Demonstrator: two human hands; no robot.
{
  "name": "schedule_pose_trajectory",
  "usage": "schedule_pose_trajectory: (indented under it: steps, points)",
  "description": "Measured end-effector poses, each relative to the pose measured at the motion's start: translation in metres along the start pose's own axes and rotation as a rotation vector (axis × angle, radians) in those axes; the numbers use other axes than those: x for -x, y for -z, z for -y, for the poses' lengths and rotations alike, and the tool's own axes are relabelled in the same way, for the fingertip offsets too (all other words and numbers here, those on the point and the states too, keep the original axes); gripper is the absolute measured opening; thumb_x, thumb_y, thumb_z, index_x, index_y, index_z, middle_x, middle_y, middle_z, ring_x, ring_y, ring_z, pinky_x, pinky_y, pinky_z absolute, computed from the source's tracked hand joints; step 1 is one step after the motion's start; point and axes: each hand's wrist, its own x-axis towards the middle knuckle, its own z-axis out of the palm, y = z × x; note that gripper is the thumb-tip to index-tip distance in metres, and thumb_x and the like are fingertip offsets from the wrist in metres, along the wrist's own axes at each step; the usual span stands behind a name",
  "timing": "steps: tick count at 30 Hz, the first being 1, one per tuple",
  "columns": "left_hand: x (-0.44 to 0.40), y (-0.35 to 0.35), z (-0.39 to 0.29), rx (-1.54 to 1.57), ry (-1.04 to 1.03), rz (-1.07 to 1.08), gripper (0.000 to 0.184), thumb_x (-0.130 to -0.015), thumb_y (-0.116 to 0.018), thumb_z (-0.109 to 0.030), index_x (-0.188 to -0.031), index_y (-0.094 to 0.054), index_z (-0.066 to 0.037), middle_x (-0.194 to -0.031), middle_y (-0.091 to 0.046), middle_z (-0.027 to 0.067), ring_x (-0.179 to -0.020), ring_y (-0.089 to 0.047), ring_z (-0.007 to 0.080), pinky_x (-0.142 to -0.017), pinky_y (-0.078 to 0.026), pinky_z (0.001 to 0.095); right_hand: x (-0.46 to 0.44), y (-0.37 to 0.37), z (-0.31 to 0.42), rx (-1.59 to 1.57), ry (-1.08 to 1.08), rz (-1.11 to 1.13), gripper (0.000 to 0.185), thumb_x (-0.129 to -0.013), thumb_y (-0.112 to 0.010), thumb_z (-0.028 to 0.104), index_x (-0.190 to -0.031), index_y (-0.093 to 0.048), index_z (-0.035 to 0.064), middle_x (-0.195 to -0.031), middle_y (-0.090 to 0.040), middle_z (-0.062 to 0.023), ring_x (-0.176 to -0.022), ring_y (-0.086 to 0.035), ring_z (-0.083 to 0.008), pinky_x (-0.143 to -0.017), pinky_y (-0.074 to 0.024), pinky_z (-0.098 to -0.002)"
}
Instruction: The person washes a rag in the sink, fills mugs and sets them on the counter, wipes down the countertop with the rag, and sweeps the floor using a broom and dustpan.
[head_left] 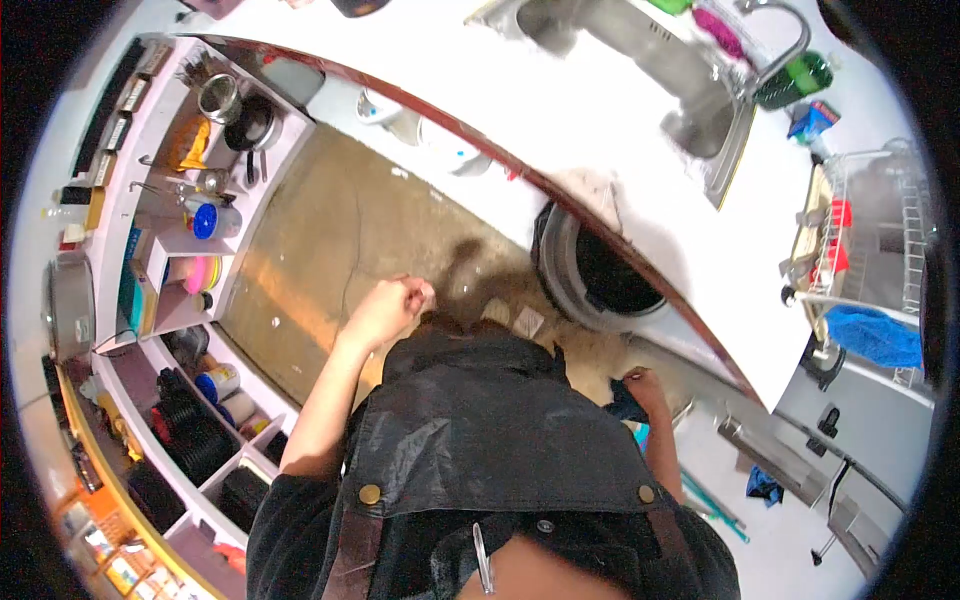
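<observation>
Dark cloth hangs from the person's right hand, right of the frame's centre and low, beside the black apron. At the far left, a pale shelf unit holds a black pan and a blue-lidded container among other kitchen things; these stand on their shelves, apart from both hands. Left of centre, the left hand hangs over the brown floor, its fingers bent inward; I cannot tell whether they are closed on anything. Near the middle, a pale flat piece and some small specks lie on the floor, not picked up. Just right of them, a grey bin with a dark inside stands partly under the white table.

The right hand is curled tight around the cloth, which is not spread on any surface; whether its lower end touches something is unclear. As for progress, the cloth is in the grip, but nothing visible shows whether it has been used. Farther right, a blue cloth hangs by the wire rack, out of reach of either hand's present position.
</observation>
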Motion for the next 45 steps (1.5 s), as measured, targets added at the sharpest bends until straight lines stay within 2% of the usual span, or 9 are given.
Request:
schedule_pose_trajectory:
  steps: [6, 13, 16, 20, 23, 28, 32, 38, 45]
  points:
    - [-0.015, 0.026, -0.010, -0.015, -0.060, -0.008, 0.019, -0.082, -0.055, -0.007, -0.099, -0.062, -0.002, -0.094, -0.063, 0.0170, -0.083, -0.063, 0.0285, -0.074, -0.050, 0.0359, 0.018, 0.078, 0.201, -0.136, 0.783, 0.359, 0.019, -0.074, -0.055, 0.009, -0.089, -0.063, 0.0016, -0.086, -0.064, -0.0087, -0.082, -0.059, -0.0156, -0.076, -0.0454, -0.0285]
    - [-0.034, 0.093, 0.004, 0.022, -0.116, -0.201, 0.016, -0.084, -0.056, -0.008, -0.097, -0.061, -0.001, -0.086, -0.061, 0.0162, -0.071, -0.058, 0.0239, -0.068, -0.047, 0.0328, 0.108, 0.182, 0.353, -0.486, 1.127, -0.370, 0.013, -0.086, -0.049, 0.004, -0.094, -0.058, -0.0001, -0.085, -0.060, -0.0037, -0.077, -0.054, -0.0089, -0.073, -0.0433, -0.0232]
    - [-0.048, 0.121, 0.019, 0.072, -0.102, -0.212, 0.016, -0.084, -0.055, -0.007, -0.097, -0.062, -0.001, -0.086, -0.062, 0.0148, -0.073, -0.058, 0.0229, -0.070, -0.047, 0.0324, 0.099, 0.184, 0.393, -0.155, 1.280, -0.209, 0.034, -0.086, -0.054, 0.014, -0.118, -0.053, 0.0009, -0.118, -0.055, -0.0141, -0.110, -0.052, -0.0233, -0.095, -0.0380, -0.0329]
    - [-0.073, 0.172, 0.050, 0.191, -0.138, -0.224, 0.017, -0.083, -0.053, -0.003, -0.097, -0.062, -0.002, -0.086, -0.062, 0.0124, -0.077, -0.060, 0.0203, -0.072, -0.047, 0.0313, 0.015, 0.111, 0.437, 0.546, 0.769, -0.118, 0.060, -0.090, -0.047, 0.041, -0.136, -0.034, 0.0049, -0.145, -0.024, -0.0185, -0.131, -0.025, -0.0418, -0.108, -0.0160, -0.0503]
    - [-0.093, 0.233, 0.071, 0.203, -0.197, -0.281, 0.017, -0.083, -0.053, -0.003, -0.097, -0.063, -0.001, -0.087, -0.061, 0.0113, -0.079, -0.059, 0.0181, -0.072, -0.047, 0.0302, -0.037, 0.048, 0.483, 0.686, 0.850, -0.427, 0.070, -0.091, -0.039, 0.049, -0.141, -0.021, 0.0048, -0.149, -0.011, -0.0156, -0.133, -0.012, -0.0469, -0.106, -0.0116, -0.0586]
    - [-0.152, 0.338, 0.075, 0.282, -0.334, -0.517, 0.025, -0.080, -0.057, -0.002, -0.105, -0.059, -0.002, -0.092, -0.061, 0.0115, -0.087, -0.059, 0.0203, -0.075, -0.047, 0.0319, -0.114, 0.039, 0.615, 0.502, 0.724, -0.618, 0.073, -0.089, -0.039, 0.052, -0.142, -0.019, 0.0065, -0.149, -0.013, -0.0145, -0.133, -0.014, -0.0457, -0.106, -0.0082, -0.0585]
    - [-0.233, 0.385, 0.066, 0.218, -0.452, -0.521, 0.071, -0.069, -0.073, -0.009, -0.130, -0.038, -0.005, -0.119, -0.050, 0.0154, -0.110, -0.050, 0.0250, -0.088, -0.042, 0.0335, -0.104, 0.083, 0.710, 0.469, 0.333, -0.466, 0.089, -0.075, -0.055, 0.061, -0.139, -0.030, 0.0051, -0.149, -0.013, -0.0159, -0.133, -0.012, -0.0469, -0.105, -0.0057, -0.0596]
    - [-0.339, 0.388, 0.052, 0.582, -0.732, -0.103, 0.100, -0.052, -0.087, -0.017, -0.132, -0.030, 0.001, -0.129, -0.042, 0.0128, -0.120, -0.041, 0.0230, -0.101, -0.033, 0.0317, -0.099, 0.072, 0.744, 0.190, 0.582, -0.816, 0.072, -0.058, -0.079, 0.036, -0.118, -0.053, 0.0068, -0.111, -0.050, -0.0140, -0.103, -0.044, -0.0345, -0.089, -0.0385, -0.0425]
    - [-0.334, 0.367, 0.023, 0.652, -0.790, -0.057, 0.101, -0.052, -0.087, -0.015, -0.134, -0.028, -0.006, -0.126, -0.045, 0.0123, -0.117, -0.046, 0.0244, -0.098, -0.039, 0.0358, -0.142, 0.044, 0.718, -0.422, 0.914, -0.852, 0.065, -0.063, -0.076, 0.036, -0.112, -0.051, 0.0013, -0.104, -0.055, -0.0202, -0.099, -0.048, -0.0386, -0.089, -0.0342, -0.0419]
